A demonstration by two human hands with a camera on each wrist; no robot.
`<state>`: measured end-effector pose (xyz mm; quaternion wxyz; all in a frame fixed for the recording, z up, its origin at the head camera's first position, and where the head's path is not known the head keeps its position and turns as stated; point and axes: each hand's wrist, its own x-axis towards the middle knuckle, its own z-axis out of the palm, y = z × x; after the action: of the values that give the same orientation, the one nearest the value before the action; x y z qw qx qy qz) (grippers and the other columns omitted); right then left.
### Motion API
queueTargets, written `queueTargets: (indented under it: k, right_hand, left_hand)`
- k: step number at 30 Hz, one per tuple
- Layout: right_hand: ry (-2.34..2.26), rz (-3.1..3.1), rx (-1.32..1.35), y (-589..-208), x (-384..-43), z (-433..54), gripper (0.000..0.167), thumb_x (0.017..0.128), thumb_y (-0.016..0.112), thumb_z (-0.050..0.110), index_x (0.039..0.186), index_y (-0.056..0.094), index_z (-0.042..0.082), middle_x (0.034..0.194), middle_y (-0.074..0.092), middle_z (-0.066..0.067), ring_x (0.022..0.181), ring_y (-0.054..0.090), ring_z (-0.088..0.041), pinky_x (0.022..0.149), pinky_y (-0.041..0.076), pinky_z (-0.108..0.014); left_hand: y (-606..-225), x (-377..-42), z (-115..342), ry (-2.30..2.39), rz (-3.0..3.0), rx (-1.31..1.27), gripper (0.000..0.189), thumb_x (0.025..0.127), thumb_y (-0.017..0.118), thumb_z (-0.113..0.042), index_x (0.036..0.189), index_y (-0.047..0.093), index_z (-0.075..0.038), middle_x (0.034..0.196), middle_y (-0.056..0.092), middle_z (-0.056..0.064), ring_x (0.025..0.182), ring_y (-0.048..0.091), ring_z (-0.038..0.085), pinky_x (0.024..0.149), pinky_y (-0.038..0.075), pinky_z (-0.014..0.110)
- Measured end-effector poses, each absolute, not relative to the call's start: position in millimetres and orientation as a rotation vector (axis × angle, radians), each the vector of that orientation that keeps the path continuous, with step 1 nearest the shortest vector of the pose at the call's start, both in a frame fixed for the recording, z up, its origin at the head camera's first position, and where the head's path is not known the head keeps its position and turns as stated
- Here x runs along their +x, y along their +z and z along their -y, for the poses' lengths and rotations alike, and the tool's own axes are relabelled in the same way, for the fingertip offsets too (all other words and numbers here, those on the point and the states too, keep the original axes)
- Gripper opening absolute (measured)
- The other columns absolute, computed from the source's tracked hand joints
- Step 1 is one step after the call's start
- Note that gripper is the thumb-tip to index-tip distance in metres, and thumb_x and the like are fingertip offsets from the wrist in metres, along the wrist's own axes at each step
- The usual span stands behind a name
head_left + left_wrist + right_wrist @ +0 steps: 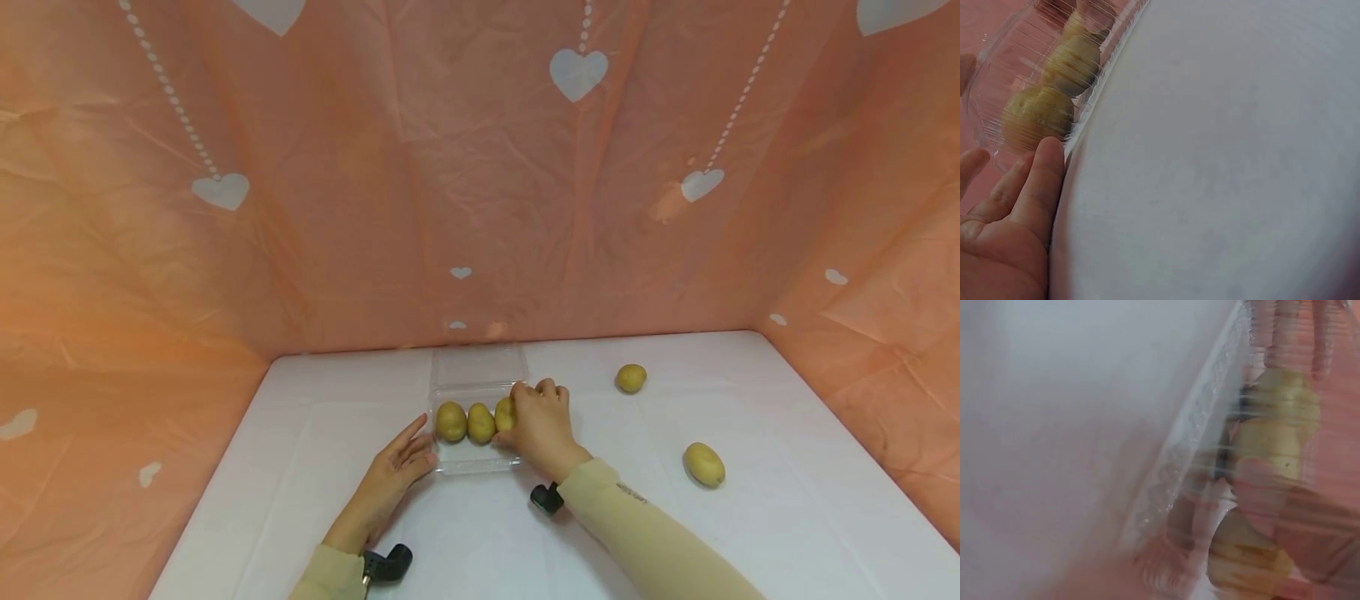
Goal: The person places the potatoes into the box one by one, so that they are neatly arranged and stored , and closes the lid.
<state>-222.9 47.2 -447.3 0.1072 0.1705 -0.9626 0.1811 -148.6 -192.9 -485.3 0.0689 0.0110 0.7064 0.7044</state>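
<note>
A clear plastic clamshell box [472,467] lies on the table with its lid [480,367] folded back. In it sit a row of potatoes: one at left [451,422], one in the middle [481,423] and a third potato [505,414] at right, partly hidden by my right hand [546,427]. That hand reaches in from the right, fingers curled over the third potato and thumb [1259,490] at its near side. At the box's left wall, my left hand [393,473] rests with loosely straight fingers, fingertips [1049,153] right at the plastic.
Two loose potatoes lie to the right, one farther back [631,378] and one nearer [704,465]. The white-covered table [315,433] meets an orange curtain [480,208] with white hearts at its back and sides.
</note>
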Motion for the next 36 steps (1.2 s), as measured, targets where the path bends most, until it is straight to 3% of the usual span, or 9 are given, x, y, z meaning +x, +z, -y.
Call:
queueTargets:
  k: [5,12,18,24,36]
  right_hand:
    - [0.488,2.807,0.547,-447.9,-223.8,-47.1,0.062,0.054,0.092,0.044,0.095,0.061,0.01,0.093,0.065,-0.005,0.095,0.046,-0.03,0.088,0.033,-0.046]
    - [0.501,2.823,0.57,-448.4,-226.8,-48.7,0.066,0.055,0.091,0.046,0.103,0.063,0.01,0.099,0.065,-0.005,0.098,0.046,-0.03,0.09,0.033,-0.046]
    - [0.745,2.86,0.533,-447.4,-226.4,-54.6,0.059,0.067,0.087,0.042,0.11,0.067,0.008,0.108,0.067,-0.005,0.106,0.045,-0.03,0.095,0.031,-0.046]
    - [1.033,2.756,0.527,-439.6,-223.6,-76.2,0.045,0.08,0.079,0.035,0.115,0.066,0.009,0.114,0.063,-0.004,0.114,0.046,-0.025,0.099,0.039,-0.042]
    - [1.158,2.69,0.584,-436.7,-218.7,-145.2,0.063,0.079,0.078,0.045,0.128,0.057,0.011,0.123,0.059,-0.004,0.107,0.056,-0.027,0.091,0.047,-0.045]
  left_hand:
    - [-487.0,-149.2,192.9,2.137,-2.11,0.038,0.069,0.092,0.066,-0.015,0.152,0.031,-0.014,0.147,0.036,0.025,0.136,0.034,0.037,0.105,0.04,0.038]
    - [-488.2,-150.6,193.5,2.141,-2.111,0.046,0.069,0.092,0.067,-0.016,0.152,0.031,-0.015,0.147,0.036,0.025,0.136,0.035,0.037,0.103,0.041,0.036]
    - [-489.4,-149.9,193.3,2.133,-2.121,0.038,0.069,0.092,0.066,-0.016,0.152,0.032,-0.015,0.147,0.037,0.025,0.135,0.036,0.037,0.104,0.041,0.037]
    - [-489.6,-150.0,192.3,2.153,-2.103,0.037,0.069,0.092,0.067,-0.015,0.152,0.033,-0.016,0.147,0.038,0.025,0.135,0.037,0.036,0.104,0.041,0.037]
    - [-488.5,-148.8,192.9,2.161,-2.105,0.034,0.07,0.091,0.068,-0.016,0.151,0.033,-0.015,0.146,0.039,0.025,0.133,0.039,0.037,0.101,0.044,0.034]
